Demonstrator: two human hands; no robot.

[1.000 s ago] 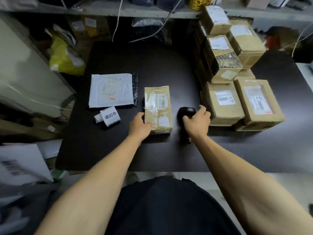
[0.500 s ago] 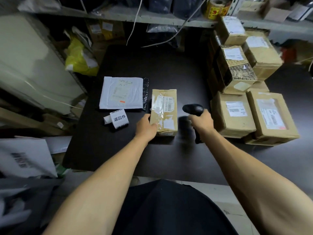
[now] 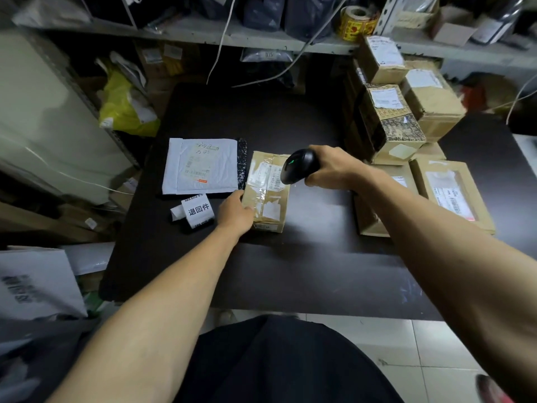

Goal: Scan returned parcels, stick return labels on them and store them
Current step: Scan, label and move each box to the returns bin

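The dark tabletop (image 3: 290,271) is set with work at several stages, and the task is judged to be in its early part. On its right side a stack of boxes (image 3: 406,117) is piled, with two flatter boxes in front of it; no return label is seen on any of them, so they are taken to be waiting their turn, though whether they have been scanned cannot be told. On the left a white mailer (image 3: 200,167) is laid flat, also without a visible return label. Between mailer and stack, near the middle of the tabletop, the parcel (image 3: 267,193) now in hand is lying flat with its barcode upward. It is steadied at its near left edge by the left hand (image 3: 234,215), whose fingers are bent against the side of the carton. Just above the parcel's far right corner a scanner (image 3: 299,168) is held by the right hand (image 3: 334,170), the fingers being wrapped round its handle and its head aimed down at the barcode; a green light is shown on it, so the scan is judged to be under way or just made. The label roll (image 3: 197,212), lying just left of the parcel, is not being touched, so sticking and storing are judged to be left for this parcel.
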